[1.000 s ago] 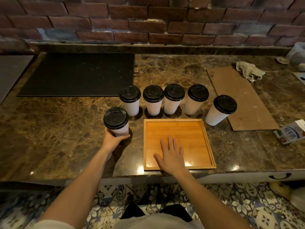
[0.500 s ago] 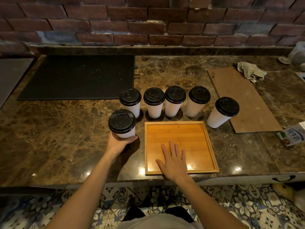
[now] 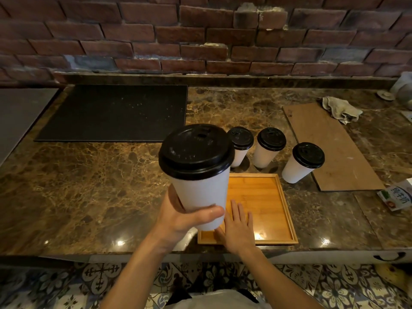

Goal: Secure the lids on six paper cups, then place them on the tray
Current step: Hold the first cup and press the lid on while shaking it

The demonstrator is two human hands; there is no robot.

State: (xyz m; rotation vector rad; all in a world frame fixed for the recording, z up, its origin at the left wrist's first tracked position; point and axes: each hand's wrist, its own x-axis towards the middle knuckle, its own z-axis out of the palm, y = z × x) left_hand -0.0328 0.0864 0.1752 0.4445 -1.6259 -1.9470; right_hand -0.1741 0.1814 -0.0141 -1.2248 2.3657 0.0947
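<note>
Holding lidded cup [image 3: 200, 192] raised in my left hand [image 3: 178, 219], fingers wrapped round its base, over left edge of tray [image 3: 265, 197]. My right hand [image 3: 239, 224] flat on tray, fingers straight. Behind tray, three cups [image 3: 267, 155] stand.

cup [image 3: 200, 197] white | lid [image 3: 196, 150] black | tray [image 3: 263, 197] amber | counter [image 3: 89, 186] brown, apparently veined

We read only the green characters 纯牛奶 on the small carton [image 3: 396, 196] lying at far right.
</note>
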